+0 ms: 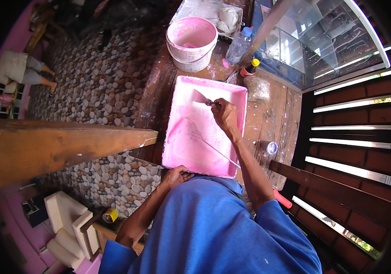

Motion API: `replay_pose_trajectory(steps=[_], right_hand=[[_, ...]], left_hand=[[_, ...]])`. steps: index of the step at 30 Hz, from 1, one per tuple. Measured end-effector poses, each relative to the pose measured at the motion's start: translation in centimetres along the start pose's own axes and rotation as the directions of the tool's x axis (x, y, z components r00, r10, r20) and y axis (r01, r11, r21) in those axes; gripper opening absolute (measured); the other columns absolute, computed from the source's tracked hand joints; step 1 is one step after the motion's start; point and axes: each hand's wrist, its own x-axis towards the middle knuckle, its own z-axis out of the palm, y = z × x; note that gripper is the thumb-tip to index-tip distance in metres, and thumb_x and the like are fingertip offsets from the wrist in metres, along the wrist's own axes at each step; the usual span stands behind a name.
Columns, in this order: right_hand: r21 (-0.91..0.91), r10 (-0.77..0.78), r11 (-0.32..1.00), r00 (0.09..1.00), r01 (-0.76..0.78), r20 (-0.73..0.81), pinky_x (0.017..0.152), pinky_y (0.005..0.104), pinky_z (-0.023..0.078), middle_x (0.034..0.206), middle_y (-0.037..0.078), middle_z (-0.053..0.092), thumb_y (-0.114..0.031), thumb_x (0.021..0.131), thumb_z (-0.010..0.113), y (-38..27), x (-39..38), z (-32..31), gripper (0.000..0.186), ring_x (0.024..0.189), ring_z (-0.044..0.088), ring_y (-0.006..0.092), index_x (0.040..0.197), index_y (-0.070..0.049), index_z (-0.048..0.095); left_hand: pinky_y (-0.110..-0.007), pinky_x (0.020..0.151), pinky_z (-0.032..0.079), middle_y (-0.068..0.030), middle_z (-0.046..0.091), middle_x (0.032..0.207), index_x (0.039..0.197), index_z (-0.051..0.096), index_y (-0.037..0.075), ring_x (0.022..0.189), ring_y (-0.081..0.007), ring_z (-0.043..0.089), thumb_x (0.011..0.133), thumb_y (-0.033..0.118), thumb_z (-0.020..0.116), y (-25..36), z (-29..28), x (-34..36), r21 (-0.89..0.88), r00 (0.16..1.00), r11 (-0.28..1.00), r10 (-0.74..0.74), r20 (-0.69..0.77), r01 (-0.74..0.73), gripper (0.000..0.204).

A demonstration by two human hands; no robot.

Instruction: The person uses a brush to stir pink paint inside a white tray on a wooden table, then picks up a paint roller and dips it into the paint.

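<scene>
A shallow white paint tray (172, 109), smeared with pink paint inside, lies before me at the table's near edge. My right hand (225, 114) is closed round the handle of a putty knife (198, 96), whose flat blade is against the far part of the tray's inside. At the near left corner, my left hand (177, 176) grips the tray's rim, its fingertips partly hidden. A thin metal rod (213, 148) slants across the tray and passes under my right forearm. Beyond that forearm a red handle (282, 199) shows; whether it joins the rod I cannot tell.
Past the tray stand a pink-stained white bucket (191, 59), a clear plastic bottle (239, 45) and a small yellow-capped bottle (250, 67). A glass-fronted cabinet (323, 45) is at far right. A wooden beam (67, 148) juts in from the left. Another person (22, 68) is at far left.
</scene>
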Motion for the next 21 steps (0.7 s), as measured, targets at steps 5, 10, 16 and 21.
replay_pose_trajectory(steps=[5, 10, 16, 21], right_hand=[[-0.001, -0.055, 0.998, 0.997, 0.056, 0.053, 0.054, 0.0342, 0.048, 0.069, 0.019, 0.062, -0.012, 0.075, 0.059, -2.3, 1.0, -0.3, 0.016, 0.057, 0.062, 0.0258, 0.084, 0.0, 0.064], [-0.121, -0.058, 0.991, 0.998, 0.063, 0.04, 0.055, 0.0362, 0.049, 0.065, 0.018, 0.063, -0.014, 0.075, 0.061, -2.0, 2.4, 0.2, 0.017, 0.057, 0.063, 0.0306, 0.078, 0.003, 0.065], [-0.073, -0.09, 0.992, 0.987, 0.1, 0.131, 0.06, 0.0396, 0.049, 0.071, 0.023, 0.063, -0.016, 0.072, 0.063, -3.5, 4.3, 1.7, 0.019, 0.063, 0.062, 0.0357, 0.077, 0.002, 0.065], [-0.124, -0.05, 0.99, 0.991, 0.066, 0.126, 0.056, 0.0408, 0.046, 0.067, 0.021, 0.061, -0.019, 0.071, 0.066, -4.7, 5.2, 0.6, 0.021, 0.061, 0.061, 0.0364, 0.072, 0.002, 0.064]], left_hand=[[-0.036, 0.089, 0.046, -0.0087, 0.058, 0.098, 0.097, 0.056, 0.002, 0.094, -0.0211, 0.055, 0.077, 0.002, 0.055, 0.0, 0.0, 0.0, 0.017, 1.0, 1.0, -0.012, -0.017, 0.012, 0.02], [-0.036, 0.09, 0.046, -0.0084, 0.058, 0.098, 0.098, 0.055, 0.002, 0.093, -0.0215, 0.055, 0.077, 0.003, 0.054, 0.0, -0.2, 0.3, 0.021, 1.0, 1.0, -0.01, -0.018, 0.011, 0.021], [-0.036, 0.09, 0.046, -0.0091, 0.058, 0.098, 0.097, 0.055, 0.003, 0.093, -0.0224, 0.056, 0.078, 0.003, 0.054, 0.0, -0.1, 0.1, 0.026, 1.0, 1.0, 0.001, -0.029, -0.001, 0.019], [-0.037, 0.091, 0.046, -0.0098, 0.058, 0.098, 0.097, 0.055, 0.003, 0.093, -0.0233, 0.056, 0.077, 0.003, 0.054, -0.1, 0.0, -0.1, 0.03, 0.999, 1.0, -0.007, -0.041, 0.008, 0.019]])
